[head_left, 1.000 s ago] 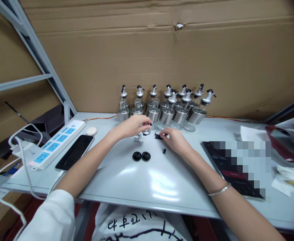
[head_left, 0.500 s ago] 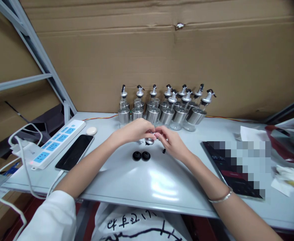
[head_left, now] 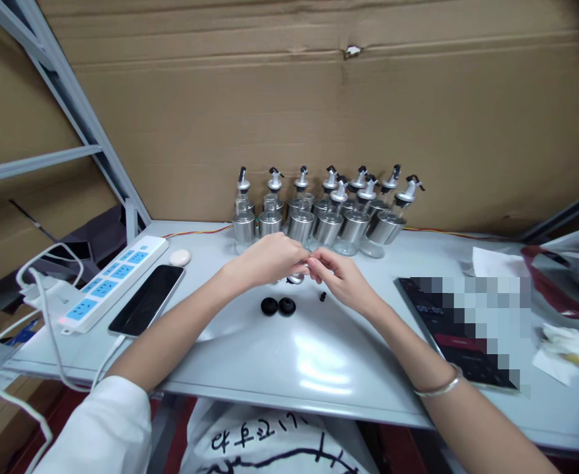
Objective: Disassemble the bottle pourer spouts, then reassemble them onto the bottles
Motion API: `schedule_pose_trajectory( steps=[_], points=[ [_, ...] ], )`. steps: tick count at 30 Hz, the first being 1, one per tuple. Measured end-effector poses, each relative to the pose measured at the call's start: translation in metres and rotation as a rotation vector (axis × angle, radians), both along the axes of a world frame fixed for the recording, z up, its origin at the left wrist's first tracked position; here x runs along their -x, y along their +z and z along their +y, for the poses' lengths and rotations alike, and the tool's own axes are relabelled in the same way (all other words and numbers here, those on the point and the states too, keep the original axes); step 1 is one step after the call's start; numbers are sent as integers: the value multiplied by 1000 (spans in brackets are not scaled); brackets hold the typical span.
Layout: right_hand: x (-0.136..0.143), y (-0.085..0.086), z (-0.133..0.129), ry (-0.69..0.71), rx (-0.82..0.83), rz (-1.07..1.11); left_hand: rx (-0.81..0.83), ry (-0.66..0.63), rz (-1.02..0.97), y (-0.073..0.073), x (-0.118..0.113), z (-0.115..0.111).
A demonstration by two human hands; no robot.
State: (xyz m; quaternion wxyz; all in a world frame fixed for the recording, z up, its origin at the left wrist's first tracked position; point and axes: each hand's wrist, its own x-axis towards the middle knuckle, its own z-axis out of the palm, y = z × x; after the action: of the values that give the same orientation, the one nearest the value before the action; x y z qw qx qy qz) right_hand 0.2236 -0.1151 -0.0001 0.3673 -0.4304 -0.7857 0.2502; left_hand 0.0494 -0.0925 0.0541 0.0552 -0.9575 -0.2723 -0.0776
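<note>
My left hand (head_left: 276, 258) is closed around a silver pourer top (head_left: 295, 279), mostly covered by the fingers. My right hand (head_left: 337, 275) meets it fingertip to fingertip, with thumb and index pinched at the pourer's upper end; any small part between them is hidden. Just below the hands, two round black stoppers (head_left: 278, 307) lie side by side on the table. A tiny black piece (head_left: 322, 297) rests under my right hand. Behind the hands stand several glass-and-steel oil bottles (head_left: 327, 228), many of them fitted with silver pourers and black flip caps.
On the left lie a white power strip (head_left: 116, 283), a phone (head_left: 147, 299) and a round white case (head_left: 179, 257). A tablet (head_left: 447, 329) lies to the right, near crumpled tissue (head_left: 568, 345). Cardboard (head_left: 220, 118) walls the back of the grey table (head_left: 250, 362).
My left hand has turned slightly over the pourer top, so less of it shows. My right fingers have shifted a little and the tiny black piece beneath is more exposed.
</note>
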Motion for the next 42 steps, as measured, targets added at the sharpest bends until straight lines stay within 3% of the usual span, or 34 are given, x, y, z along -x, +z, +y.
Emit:
schedule_pose_trajectory(
  steps=[5,19,25,28,30,33,37,42],
  points=[
    [5,-2,0,-64,-61,-21,-54,-50,-44,0,-2,-3],
    [8,-2,-1,-185,-128,-150,-179,17,33,0,-7,-10],
    [9,-2,-1,-238,-197,-66,-264,26,16,0,-5,-11],
    [-3,2,2,-358,-202,86,-304,39,-36,4,2,-7],
    [-12,7,5,-398,-151,219,-258,80,-107,8,8,-4],
    [-22,13,10,-217,56,290,-137,103,-204,12,13,-1],
    [-26,12,13,14,337,217,-19,66,-226,11,17,4],
    [-31,3,16,61,490,18,24,75,-236,7,21,9]
  ],
)
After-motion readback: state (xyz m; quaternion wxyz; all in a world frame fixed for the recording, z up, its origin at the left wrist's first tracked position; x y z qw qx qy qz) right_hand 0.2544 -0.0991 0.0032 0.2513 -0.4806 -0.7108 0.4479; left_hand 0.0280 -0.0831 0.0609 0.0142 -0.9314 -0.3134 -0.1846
